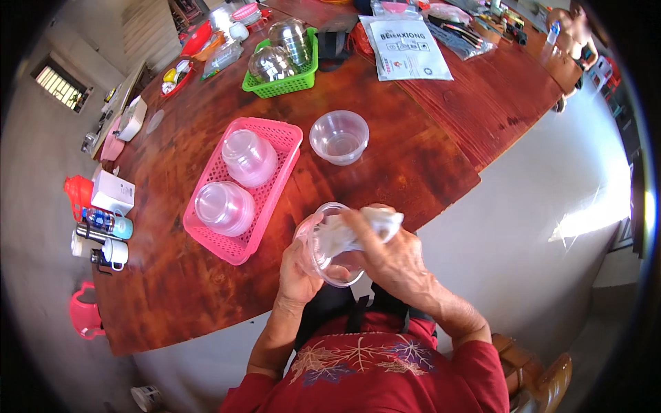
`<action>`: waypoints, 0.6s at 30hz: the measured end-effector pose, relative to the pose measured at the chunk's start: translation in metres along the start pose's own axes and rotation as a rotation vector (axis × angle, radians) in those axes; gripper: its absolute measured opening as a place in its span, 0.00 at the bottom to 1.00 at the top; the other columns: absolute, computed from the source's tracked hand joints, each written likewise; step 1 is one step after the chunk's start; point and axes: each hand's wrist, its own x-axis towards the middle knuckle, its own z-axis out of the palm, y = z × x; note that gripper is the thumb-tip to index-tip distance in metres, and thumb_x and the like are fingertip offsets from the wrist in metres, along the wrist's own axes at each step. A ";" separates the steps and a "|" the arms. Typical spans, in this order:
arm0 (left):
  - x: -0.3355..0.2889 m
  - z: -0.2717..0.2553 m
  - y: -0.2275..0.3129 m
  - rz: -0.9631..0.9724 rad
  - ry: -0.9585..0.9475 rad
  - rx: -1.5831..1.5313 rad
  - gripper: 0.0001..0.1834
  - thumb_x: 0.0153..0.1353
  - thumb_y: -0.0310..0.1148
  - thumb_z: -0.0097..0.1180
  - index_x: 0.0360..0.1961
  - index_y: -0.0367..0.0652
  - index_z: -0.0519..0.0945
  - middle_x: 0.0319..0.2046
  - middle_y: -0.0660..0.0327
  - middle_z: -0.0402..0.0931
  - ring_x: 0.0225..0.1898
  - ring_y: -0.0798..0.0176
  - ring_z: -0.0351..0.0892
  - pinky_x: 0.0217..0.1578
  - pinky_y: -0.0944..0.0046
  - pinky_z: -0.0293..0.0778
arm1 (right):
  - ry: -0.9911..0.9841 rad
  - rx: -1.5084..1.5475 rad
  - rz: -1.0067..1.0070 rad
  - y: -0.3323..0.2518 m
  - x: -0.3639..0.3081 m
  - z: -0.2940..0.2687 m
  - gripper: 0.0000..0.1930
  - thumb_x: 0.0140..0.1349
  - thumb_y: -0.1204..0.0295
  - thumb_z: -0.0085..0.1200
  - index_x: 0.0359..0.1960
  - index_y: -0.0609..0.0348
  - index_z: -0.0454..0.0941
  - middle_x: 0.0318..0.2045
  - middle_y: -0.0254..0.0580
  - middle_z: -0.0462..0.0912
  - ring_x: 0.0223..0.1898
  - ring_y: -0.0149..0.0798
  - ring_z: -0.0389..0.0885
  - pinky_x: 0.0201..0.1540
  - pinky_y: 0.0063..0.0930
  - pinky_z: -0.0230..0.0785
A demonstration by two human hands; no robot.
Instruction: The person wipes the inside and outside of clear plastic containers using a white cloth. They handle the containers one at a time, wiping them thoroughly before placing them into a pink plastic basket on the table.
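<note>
My left hand (297, 268) grips a clear plastic bowl (335, 277) from its left side, tilted over my lap at the table's edge. In my right hand (396, 258) a white cloth (344, 233) is bunched up, and part of it reaches into the bowl's mouth. Another clear plastic bowl (339, 138) stands upright on the table beyond my hands. To its left lies a pink perforated basket (237, 255) with two stacks of upturned clear bowls, a nearer stack (224, 208) and a farther stack (249, 158).
A green basket (281, 87) with shiny transparent bowls sits farther back. Beside it lies a white printed package (406, 48). Cups, bottles and a white box (113, 193) line the left edge. A wooden chair (544, 375) stands behind my right arm. Someone (571, 34) is at the far right.
</note>
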 end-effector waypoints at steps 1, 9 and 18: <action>-0.002 0.002 -0.002 -0.031 0.003 -0.049 0.34 0.63 0.50 0.46 0.64 0.42 0.58 0.57 0.50 0.67 0.54 0.50 0.73 0.39 0.47 0.83 | -0.038 -0.065 -0.068 0.003 0.000 0.010 0.35 0.43 0.73 0.61 0.59 0.49 0.65 0.47 0.52 0.73 0.36 0.48 0.81 0.33 0.33 0.79; -0.009 0.002 -0.004 -0.021 0.110 -0.045 0.33 0.63 0.54 0.41 0.61 0.40 0.64 0.55 0.52 0.70 0.53 0.53 0.74 0.48 0.53 0.76 | 0.062 -0.057 -0.304 0.009 0.004 0.025 0.20 0.43 0.70 0.60 0.42 0.48 0.76 0.40 0.49 0.70 0.26 0.39 0.79 0.22 0.27 0.76; -0.007 0.012 -0.013 0.149 0.110 0.188 0.37 0.58 0.53 0.47 0.63 0.40 0.60 0.57 0.49 0.67 0.57 0.52 0.70 0.55 0.53 0.69 | -0.331 0.119 0.003 0.000 -0.002 0.038 0.11 0.45 0.72 0.59 0.31 0.64 0.77 0.26 0.51 0.77 0.25 0.46 0.81 0.22 0.35 0.75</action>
